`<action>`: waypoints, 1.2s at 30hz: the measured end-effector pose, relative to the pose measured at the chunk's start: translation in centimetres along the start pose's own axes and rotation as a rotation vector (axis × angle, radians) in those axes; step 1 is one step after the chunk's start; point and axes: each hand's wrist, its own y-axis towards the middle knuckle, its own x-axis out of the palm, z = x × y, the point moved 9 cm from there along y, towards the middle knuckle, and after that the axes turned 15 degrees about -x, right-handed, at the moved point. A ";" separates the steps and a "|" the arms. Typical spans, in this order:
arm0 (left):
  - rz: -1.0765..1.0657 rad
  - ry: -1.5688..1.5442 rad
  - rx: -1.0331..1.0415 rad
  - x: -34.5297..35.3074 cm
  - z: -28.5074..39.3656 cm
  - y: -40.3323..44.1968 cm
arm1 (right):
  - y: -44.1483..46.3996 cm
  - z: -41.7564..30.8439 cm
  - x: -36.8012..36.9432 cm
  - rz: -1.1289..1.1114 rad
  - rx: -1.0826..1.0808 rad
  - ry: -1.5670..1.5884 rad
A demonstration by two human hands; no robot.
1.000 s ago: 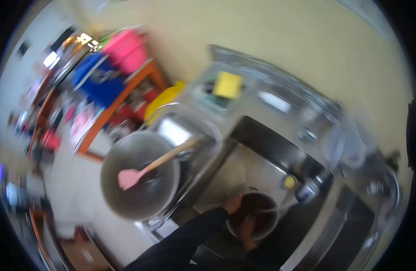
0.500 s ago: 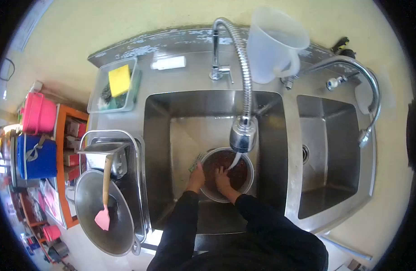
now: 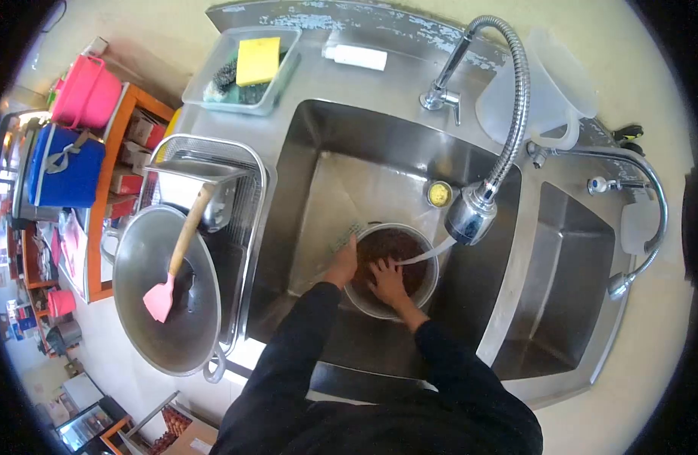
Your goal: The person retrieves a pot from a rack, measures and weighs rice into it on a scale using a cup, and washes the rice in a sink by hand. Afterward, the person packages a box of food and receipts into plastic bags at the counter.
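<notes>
A round metal pot (image 3: 434,282) stands in the large sink basin, with reddish-brown contents (image 3: 417,277) under water; their kind is too small to make out. My left hand (image 3: 343,265) grips the pot's left side at the rim. Beside its fingertips a green patterned patch (image 3: 346,236) shows, which I cannot identify. Inside the pot, my right hand (image 3: 390,283) lies on the contents with its fingers apart. From the flexible faucet (image 3: 472,216), a stream of water (image 3: 427,255) runs into the pot near my right fingers.
Behind the pot sits a drain with something yellow (image 3: 440,195). At left are a wok (image 3: 136,303) with a pink spatula (image 3: 161,297) and a wire rack (image 3: 246,280). A sponge box (image 3: 269,102), white bottle (image 3: 356,57) and plastic jug (image 3: 508,95) line the back; a second basin (image 3: 553,303) is at right.
The view has turned and shifted, bringing the yellow thing at the drain into sight. My left hand stays at the pot's side; my right fingers are spread wider in the contents. Water still runs.
</notes>
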 end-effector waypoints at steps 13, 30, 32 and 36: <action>-0.085 0.009 -0.078 -1.3 0.6 -1.8 | 1.5 -1.8 0.5 0.155 0.117 0.062; 0.009 0.015 -0.029 -1.5 0.9 -1.7 | -3.8 -2.1 -1.2 -0.042 0.154 -0.171; -0.053 -0.058 -0.055 -0.4 0.7 -1.7 | -4.8 1.6 -0.3 -0.084 0.192 -0.358; 0.029 0.089 0.001 0.4 0.0 -1.5 | 0.8 7.4 1.5 0.364 0.458 -0.118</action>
